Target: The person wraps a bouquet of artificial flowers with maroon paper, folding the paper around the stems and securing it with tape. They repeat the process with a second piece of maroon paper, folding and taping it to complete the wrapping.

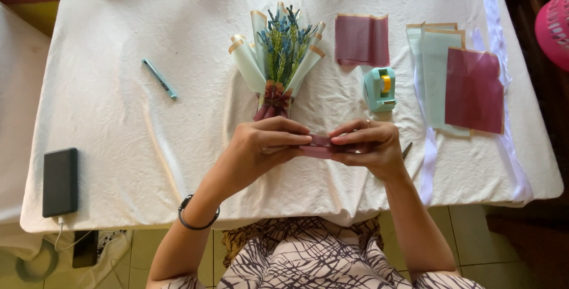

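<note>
White-clothed table [148, 147]; folded maroon paper strip [320, 144] pinched between left hand [264, 147] and right hand [367, 147], long axis running left-right; small bouquet [280, 58] just beyond, blooms pointing away.

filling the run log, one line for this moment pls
left hand + right hand: pinch folded maroon paper | bouquet: lying behind | tape dispenser: right

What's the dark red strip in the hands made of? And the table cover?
The dark red strip looks like thin, matte wrapping paper, or maybe film: it holds folds between the left hand and right hand. The white table cover looks like soft, wrinkled cloth.
</note>
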